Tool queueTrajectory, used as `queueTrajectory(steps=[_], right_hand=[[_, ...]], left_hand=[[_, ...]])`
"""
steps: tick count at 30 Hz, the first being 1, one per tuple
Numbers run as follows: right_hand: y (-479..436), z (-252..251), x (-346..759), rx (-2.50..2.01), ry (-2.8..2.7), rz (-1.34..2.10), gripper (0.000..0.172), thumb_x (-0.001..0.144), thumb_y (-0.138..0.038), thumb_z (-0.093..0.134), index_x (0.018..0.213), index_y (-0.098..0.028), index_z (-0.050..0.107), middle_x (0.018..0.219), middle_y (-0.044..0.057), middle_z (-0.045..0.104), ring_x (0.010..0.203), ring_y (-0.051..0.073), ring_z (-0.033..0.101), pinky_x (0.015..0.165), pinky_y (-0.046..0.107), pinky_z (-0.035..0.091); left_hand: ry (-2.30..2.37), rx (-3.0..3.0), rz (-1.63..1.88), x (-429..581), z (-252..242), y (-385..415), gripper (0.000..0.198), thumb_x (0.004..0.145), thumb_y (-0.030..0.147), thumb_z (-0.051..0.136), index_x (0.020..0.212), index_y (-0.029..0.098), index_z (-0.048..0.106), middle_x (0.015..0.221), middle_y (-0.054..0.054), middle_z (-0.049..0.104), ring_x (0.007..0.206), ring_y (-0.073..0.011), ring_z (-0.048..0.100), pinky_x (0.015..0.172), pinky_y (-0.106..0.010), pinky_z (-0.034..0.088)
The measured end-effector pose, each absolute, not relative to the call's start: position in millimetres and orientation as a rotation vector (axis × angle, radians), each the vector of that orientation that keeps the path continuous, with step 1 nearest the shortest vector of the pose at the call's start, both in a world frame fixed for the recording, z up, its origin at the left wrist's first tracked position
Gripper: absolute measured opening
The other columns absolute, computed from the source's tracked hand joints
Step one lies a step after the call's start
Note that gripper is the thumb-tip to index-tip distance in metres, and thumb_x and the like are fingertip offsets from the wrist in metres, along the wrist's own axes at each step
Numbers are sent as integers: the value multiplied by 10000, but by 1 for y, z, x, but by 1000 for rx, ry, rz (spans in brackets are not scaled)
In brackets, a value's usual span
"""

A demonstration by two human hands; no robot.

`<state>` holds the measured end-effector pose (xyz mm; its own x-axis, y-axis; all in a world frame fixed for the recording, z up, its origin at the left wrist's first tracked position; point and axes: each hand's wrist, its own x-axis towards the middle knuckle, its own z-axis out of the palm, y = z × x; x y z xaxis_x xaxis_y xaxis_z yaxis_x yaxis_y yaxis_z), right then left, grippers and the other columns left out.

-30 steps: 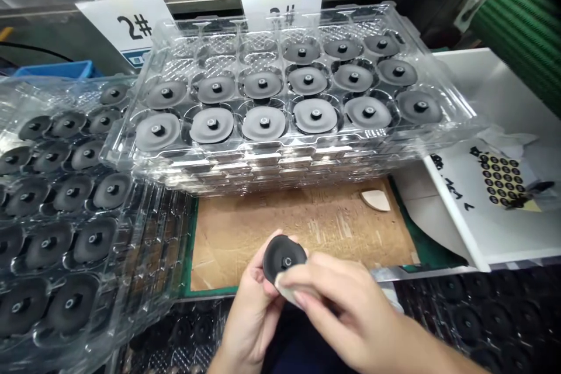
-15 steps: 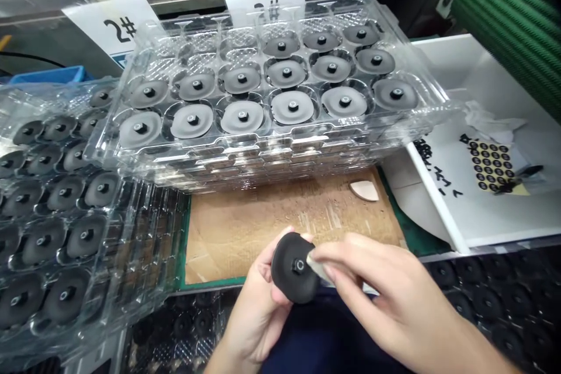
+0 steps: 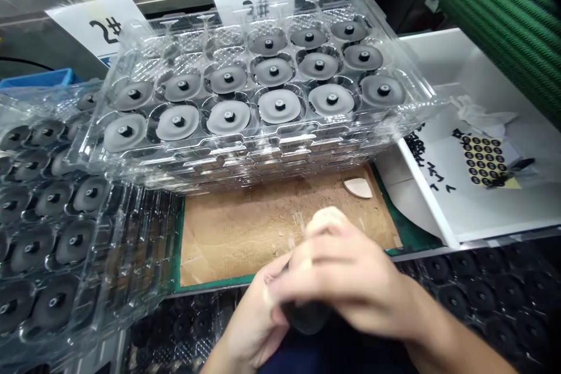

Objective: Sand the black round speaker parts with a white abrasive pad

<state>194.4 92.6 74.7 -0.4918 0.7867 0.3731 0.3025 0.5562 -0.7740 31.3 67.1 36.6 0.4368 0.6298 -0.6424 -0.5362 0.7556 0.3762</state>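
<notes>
Below the hand (image 3: pixel 346 269), a scuffed brown board (image 3: pixel 236 239)

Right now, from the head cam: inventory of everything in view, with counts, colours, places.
clear plastic blister trays: stack, count unclear, transparent, centre
round discs with black studs: 15, grey, top tray
clear plastic side tray: one, transparent, left
round black discs: many, black, side tray
flat printed cards: 2, white, behind stack
plastic bin: one, blue, back left
scuffed flat board: one, brown, front of stack
wedge-shaped piece: one, pale, on board
shallow tray: one, white, right
sheet of round dots: one, black dots, in white tray
ribbed sleeve: one, green, top right
blurred round disc: one, black, at hands
left hand: under disc
right hand: over disc
</notes>
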Motion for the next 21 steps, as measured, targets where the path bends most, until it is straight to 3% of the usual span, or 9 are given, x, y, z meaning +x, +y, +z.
queueTrajectory(steps=[2,5,8,11,14,18,21], right_hand=[[94,55,202,-1170,-1889,800,212,931,-190,468,1078,-225,617,933,-7,691,834,131,577,810,292,440],[89,10,211,-1641,-1690,801,274,897,-205,501,1155,-230,587,1005,36,664,868,162,604,759,293,493],[71,-34,210,-1750,-1684,902,259,879,-226,478,1083,-207,637,1001,76,619,807,175,626,668,297,533],[51,-59,202,-1831,-1682,883,280,884,-254,432,987,-183,684,1121,131,548,889,224,625,737,386,539],[38,-67,196,-1905,-1668,858,317,836,-296,517,1103,-181,643,1254,160,470,942,270,623,742,432,543],[45,-68,197,-1939,-1627,821,311,857,-305,468,1055,-150,651,1035,149,578,800,264,656,661,428,553],[62,-46,199,-1873,-1591,808,286,889,-296,422,1010,-166,645,938,109,648,834,246,655,719,391,544]], left_hand=[[803,149,729,29,38,68,673,413,347,874,1040,188,691,989,-72,713,936,-267,653,799,-294,523],[779,129,772,24,38,68,592,539,362,824,1094,232,665,1128,-81,681,958,-251,658,813,-294,519],[777,108,797,21,34,69,601,535,375,818,1098,235,662,1172,-92,664,1000,-264,645,831,-304,516],[796,111,805,19,27,72,621,545,412,803,1114,218,652,1214,-109,641,1068,-285,609,860,-317,508],[816,126,841,18,22,74,613,571,422,788,1129,215,641,1210,-116,643,1085,-285,598,878,-326,499],[836,131,869,18,20,73,604,597,406,779,1152,225,623,1194,-121,648,1093,-269,593,882,-321,491],[845,130,892,19,20,69,586,628,390,765,1170,229,609,1218,-117,631,1086,-261,598,900,-319,480]])
